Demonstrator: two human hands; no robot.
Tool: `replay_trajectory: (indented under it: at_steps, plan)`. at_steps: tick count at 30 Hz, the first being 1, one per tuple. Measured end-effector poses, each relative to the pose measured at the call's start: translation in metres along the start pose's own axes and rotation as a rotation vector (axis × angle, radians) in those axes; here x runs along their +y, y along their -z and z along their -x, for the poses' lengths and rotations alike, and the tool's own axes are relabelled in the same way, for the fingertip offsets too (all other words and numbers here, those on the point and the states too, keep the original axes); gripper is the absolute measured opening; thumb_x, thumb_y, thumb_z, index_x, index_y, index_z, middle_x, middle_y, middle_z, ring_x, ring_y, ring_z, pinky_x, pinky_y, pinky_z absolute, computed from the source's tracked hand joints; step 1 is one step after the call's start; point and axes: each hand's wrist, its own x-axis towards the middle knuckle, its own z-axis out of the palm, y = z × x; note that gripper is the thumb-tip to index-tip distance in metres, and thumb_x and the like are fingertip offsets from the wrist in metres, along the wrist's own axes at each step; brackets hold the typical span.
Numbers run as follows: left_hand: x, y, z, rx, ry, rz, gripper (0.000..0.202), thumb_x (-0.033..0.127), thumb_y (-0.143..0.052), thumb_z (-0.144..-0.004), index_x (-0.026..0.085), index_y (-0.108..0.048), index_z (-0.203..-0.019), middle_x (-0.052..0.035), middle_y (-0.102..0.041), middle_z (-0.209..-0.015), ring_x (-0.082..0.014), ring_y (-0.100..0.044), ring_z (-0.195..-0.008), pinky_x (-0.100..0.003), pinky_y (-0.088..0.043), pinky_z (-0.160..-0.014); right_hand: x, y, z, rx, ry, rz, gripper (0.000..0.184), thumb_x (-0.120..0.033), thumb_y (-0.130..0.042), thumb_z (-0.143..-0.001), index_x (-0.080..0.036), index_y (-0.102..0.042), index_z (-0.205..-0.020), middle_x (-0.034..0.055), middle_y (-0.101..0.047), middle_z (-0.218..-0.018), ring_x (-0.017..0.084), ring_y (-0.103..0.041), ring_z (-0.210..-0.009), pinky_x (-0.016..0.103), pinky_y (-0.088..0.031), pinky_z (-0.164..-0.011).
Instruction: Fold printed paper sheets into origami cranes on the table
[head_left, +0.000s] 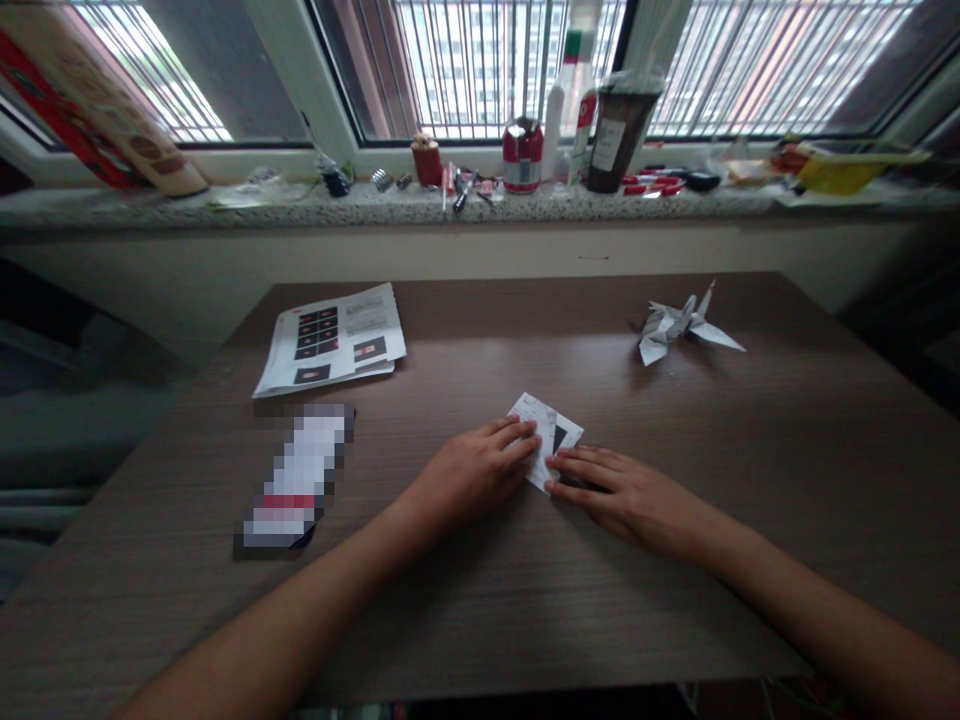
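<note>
A small folded piece of printed paper [541, 425] lies on the table, turned so a corner points away from me. It is white with small print and a dark patch near its right side. My left hand [487, 460] rests on its left part, fingers stretched over the sheet and hiding some of it. From the other side, my right hand [619, 485] lies flat with its fingertips on the lower right edge. Both hands have their fingers extended and press from above. Farther back on the right stands a folded paper crane [682, 325].
Printed sheets [330, 340] lie at the table's [480, 600] back left, with a blurred-out phone [300, 480] nearer me. Along the windowsill [300, 205] stand a red can [522, 155], a dark plastic cup [619, 135], a bottle [570, 110], a yellow item [836, 172] and small clutter.
</note>
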Motion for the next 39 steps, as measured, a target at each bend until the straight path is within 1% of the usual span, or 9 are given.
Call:
replay_trajectory:
  at_steps: [3, 7, 14, 17, 22, 26, 32, 35, 39]
  plan:
    - [0.0, 0.0, 0.0, -0.01, 0.001, 0.005, 0.037, 0.026, -0.053, -0.106, 0.016, -0.054, -0.141, -0.0131, -0.058, -0.15, -0.0291, -0.05, -0.144, -0.046, -0.051, -0.114, 0.001, 0.002, 0.002, -0.04, 0.008, 0.009, 0.061, -0.01, -0.055, -0.101, -0.034, -0.045, -0.156, 0.0051, -0.049, -0.16, 0.024, -0.046, -0.148, 0.047, -0.043, -0.12]
    - [0.0, -0.001, 0.001, 0.001, 0.005, 0.017, 0.036, 0.024, -0.054, -0.105, 0.017, -0.055, -0.14, -0.0125, -0.058, -0.149, -0.0287, -0.05, -0.144, -0.046, -0.05, -0.114, 0.0, 0.006, 0.002, -0.052, 0.012, 0.002, 0.059, -0.011, -0.057, -0.1, -0.036, -0.051, -0.153, 0.0054, -0.046, -0.162, 0.025, -0.044, -0.149, 0.048, -0.042, -0.12]
    - [-0.001, -0.003, 0.001, 0.023, 0.008, 0.036, 0.036, 0.025, -0.055, -0.104, 0.019, -0.055, -0.14, -0.0121, -0.06, -0.147, -0.0282, -0.053, -0.141, -0.047, -0.052, -0.112, -0.003, 0.007, -0.001, -0.009, -0.01, -0.054, 0.05, -0.012, -0.055, -0.1, -0.031, -0.058, -0.147, 0.0071, -0.053, -0.157, 0.024, -0.048, -0.146, 0.049, -0.043, -0.119]
    - [0.0, -0.003, 0.001, 0.017, 0.012, 0.035, 0.035, 0.024, -0.055, -0.104, 0.017, -0.057, -0.138, -0.0116, -0.06, -0.147, -0.0288, -0.052, -0.141, -0.046, -0.051, -0.113, -0.003, 0.006, -0.002, 0.025, -0.017, -0.076, 0.049, -0.014, -0.054, -0.102, -0.028, -0.056, -0.149, 0.0077, -0.057, -0.153, 0.023, -0.051, -0.144, 0.048, -0.044, -0.118]
    - [0.002, 0.001, -0.001, 0.017, 0.035, 0.056, 0.035, 0.024, -0.058, -0.102, 0.019, -0.059, -0.137, -0.0094, -0.061, -0.146, -0.0282, -0.055, -0.139, -0.045, -0.051, -0.113, -0.003, 0.005, -0.002, 0.006, -0.026, -0.05, 0.05, -0.015, -0.056, -0.101, -0.03, -0.056, -0.149, 0.0072, -0.055, -0.155, 0.025, -0.051, -0.144, 0.05, -0.044, -0.118]
    - [0.007, 0.003, -0.003, 0.034, 0.065, 0.042, 0.039, 0.031, -0.057, -0.104, 0.02, -0.056, -0.142, -0.0088, -0.062, -0.145, -0.0285, -0.058, -0.135, -0.045, -0.052, -0.111, -0.005, 0.007, -0.003, -0.006, -0.04, -0.062, 0.05, -0.015, -0.056, -0.101, -0.029, -0.056, -0.149, 0.0074, -0.055, -0.155, 0.024, -0.05, -0.144, 0.049, -0.044, -0.118]
    - [0.011, 0.002, -0.002, 0.016, 0.069, 0.002, 0.043, 0.039, -0.054, -0.106, 0.019, -0.056, -0.144, -0.0105, -0.058, -0.149, -0.0295, -0.054, -0.138, -0.046, -0.051, -0.112, -0.004, 0.01, -0.003, 0.017, -0.064, -0.091, 0.051, -0.02, -0.054, -0.103, -0.027, -0.049, -0.154, 0.0067, -0.054, -0.156, 0.023, -0.051, -0.144, 0.047, -0.045, -0.119]
    - [0.012, 0.002, -0.002, -0.003, 0.082, 0.001, 0.047, 0.043, -0.056, -0.105, 0.02, -0.054, -0.146, -0.0094, -0.057, -0.15, -0.0292, -0.052, -0.14, -0.046, -0.05, -0.114, 0.003, 0.009, -0.005, 0.047, -0.136, -0.04, 0.053, -0.028, -0.053, -0.105, -0.027, -0.044, -0.158, 0.0076, -0.047, -0.161, 0.025, -0.044, -0.148, 0.049, -0.042, -0.121]
    - [0.013, 0.004, -0.002, -0.021, 0.096, 0.006, 0.052, 0.045, -0.059, -0.103, 0.02, -0.053, -0.148, -0.0093, -0.057, -0.15, -0.0291, -0.051, -0.141, -0.045, -0.049, -0.114, 0.016, 0.007, -0.012, 0.018, -0.187, 0.054, 0.06, -0.037, -0.048, -0.108, -0.025, -0.03, -0.164, 0.0084, -0.034, -0.168, 0.026, -0.034, -0.154, 0.05, -0.034, -0.125]
